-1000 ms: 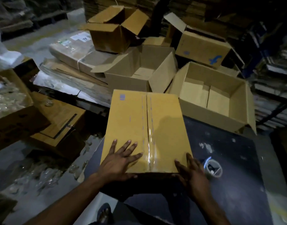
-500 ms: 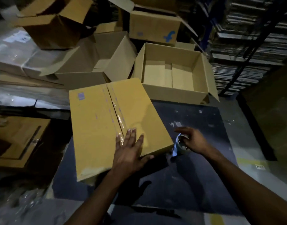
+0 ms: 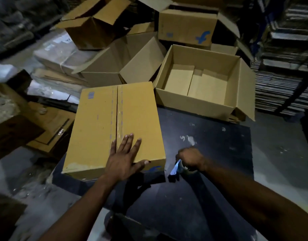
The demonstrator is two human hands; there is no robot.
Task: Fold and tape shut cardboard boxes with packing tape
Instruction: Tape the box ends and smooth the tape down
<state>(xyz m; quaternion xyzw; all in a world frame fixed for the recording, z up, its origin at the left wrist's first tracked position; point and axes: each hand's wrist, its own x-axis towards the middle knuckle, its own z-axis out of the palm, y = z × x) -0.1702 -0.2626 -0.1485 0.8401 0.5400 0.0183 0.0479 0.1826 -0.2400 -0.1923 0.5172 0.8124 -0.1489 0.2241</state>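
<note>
Cardboard, taped and untaped, on dark mat (image 3: 210,171).

Closed box (image 3: 115,126) on mat's left part, clear tape along centre seam; left hand (image 3: 123,159) flat on near end, fingers spread. Tape roll (image 3: 183,168) just right of box, gripped from above by right hand (image 3: 191,158). Open empty box (image 3: 202,84) beyond, at mat's far edge. More open boxes (image 3: 104,25) heaped behind. Flattened cardboard (image 3: 50,126) left.

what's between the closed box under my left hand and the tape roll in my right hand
Only bare dark mat separates the closed tan cardboard box from the clear tape roll, per the head view.
</note>
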